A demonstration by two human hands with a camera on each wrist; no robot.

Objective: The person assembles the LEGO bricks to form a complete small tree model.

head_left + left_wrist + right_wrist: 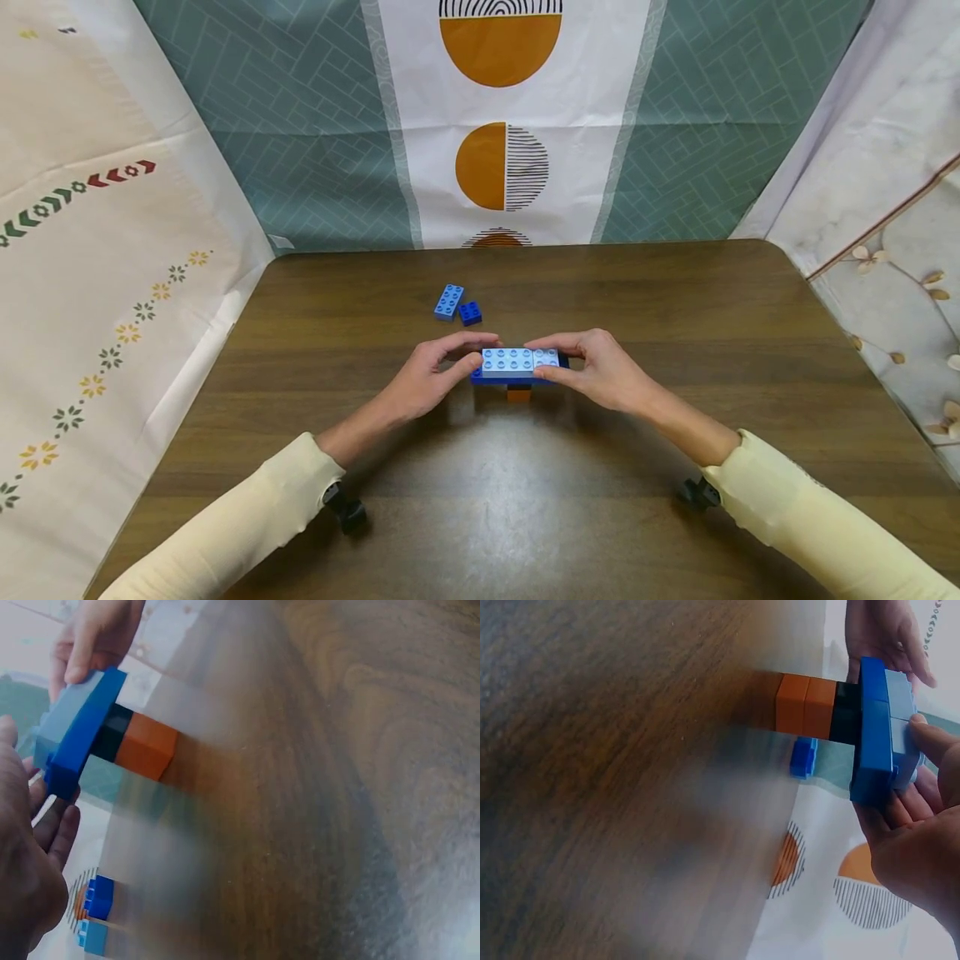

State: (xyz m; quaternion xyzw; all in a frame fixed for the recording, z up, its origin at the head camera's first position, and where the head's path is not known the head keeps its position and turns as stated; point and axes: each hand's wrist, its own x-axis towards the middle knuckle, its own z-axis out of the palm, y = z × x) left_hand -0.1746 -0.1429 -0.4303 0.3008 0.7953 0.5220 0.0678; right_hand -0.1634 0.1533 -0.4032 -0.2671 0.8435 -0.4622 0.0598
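A toy brick structure stands upright on the table. Its wide top has light blue bricks over dark blue bricks. Below these, a narrow column joins a dark brick to orange bricks. My left hand curves around the left end, fingers behind it and thumb near the front edge; thumb contact is unclear. At the other end my right hand grips the top, its thumb against a light blue brick and its fingers behind and under the dark blue one.
Two loose bricks lie behind the structure, slightly left: a longer light blue brick and a small dark blue brick. The brown wooden table reaches back to a patterned cloth. Cloths also hang on both sides.
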